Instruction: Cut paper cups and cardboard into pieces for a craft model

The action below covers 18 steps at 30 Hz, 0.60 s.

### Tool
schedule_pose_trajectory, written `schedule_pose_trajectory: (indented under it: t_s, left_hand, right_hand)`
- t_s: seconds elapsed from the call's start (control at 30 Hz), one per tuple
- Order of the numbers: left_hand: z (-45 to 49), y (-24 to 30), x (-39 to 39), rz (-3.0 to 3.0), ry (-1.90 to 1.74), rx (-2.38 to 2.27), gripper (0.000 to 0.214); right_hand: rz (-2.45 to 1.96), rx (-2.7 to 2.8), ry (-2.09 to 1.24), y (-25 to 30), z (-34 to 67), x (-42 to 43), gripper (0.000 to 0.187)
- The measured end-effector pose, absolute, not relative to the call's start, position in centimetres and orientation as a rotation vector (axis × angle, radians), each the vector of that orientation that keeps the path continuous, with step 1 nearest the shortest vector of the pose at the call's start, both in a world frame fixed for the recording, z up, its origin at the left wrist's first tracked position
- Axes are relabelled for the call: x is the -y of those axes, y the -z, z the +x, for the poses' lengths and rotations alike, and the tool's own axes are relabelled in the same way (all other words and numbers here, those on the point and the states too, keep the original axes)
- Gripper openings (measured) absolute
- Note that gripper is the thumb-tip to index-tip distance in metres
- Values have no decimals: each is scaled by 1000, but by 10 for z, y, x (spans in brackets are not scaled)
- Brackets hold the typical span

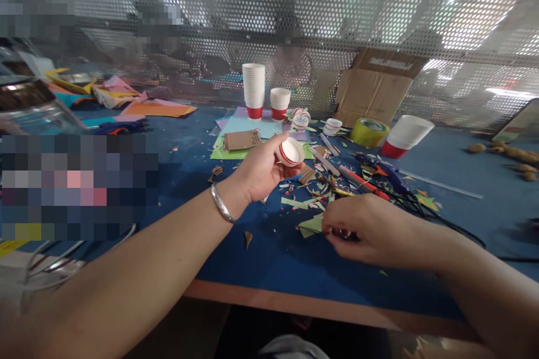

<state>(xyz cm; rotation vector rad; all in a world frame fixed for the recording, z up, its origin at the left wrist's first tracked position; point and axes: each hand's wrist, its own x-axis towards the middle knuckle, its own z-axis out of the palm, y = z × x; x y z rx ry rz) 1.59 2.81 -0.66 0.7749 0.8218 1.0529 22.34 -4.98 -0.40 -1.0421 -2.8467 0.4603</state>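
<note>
My left hand (267, 171), with a silver bangle at the wrist, grips a small, short white paper cup (291, 151) with a red band. The cup is tilted so that its pale round face shows. My right hand (366, 230) is closed low over the table, with a light green paper piece (310, 226) at its fingertips. A thin dark edge runs along this paper, and dark shapes show between the curled fingers; I cannot make out what they are. Paper scraps (301, 202) lie between the two hands.
Behind my hands stand a tall cup stack (254, 90), a shorter stack (280, 104) and yellow-green tape (369, 132). A white-and-red cup (407, 136) leans at right. Near my right hand lie a glue gun (391, 176) and black cables. A cardboard box (373, 87) stands against the perforated screen.
</note>
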Motion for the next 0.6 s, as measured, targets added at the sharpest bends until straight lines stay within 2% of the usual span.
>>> schedule_pose_trajectory:
  t_s: [0.13, 0.23, 0.3, 0.6]
  left_hand:
    - [15, 7, -31, 756, -1022, -800, 29]
    - [14, 8, -31, 789, -1041, -787, 17]
    - [14, 10, -29, 814, -1052, -793, 18]
    - [24, 16, -11, 1054, -911, -798, 27]
  right_hand:
    - [-1126, 2655, -489, 3, 230, 40, 13]
    - [-1252, 2358, -531, 3, 236, 30, 17]
    - [-1311, 2167, -575, 6, 238, 23, 20]
    - [-1171, 1501, -1327, 26, 234, 14, 17]
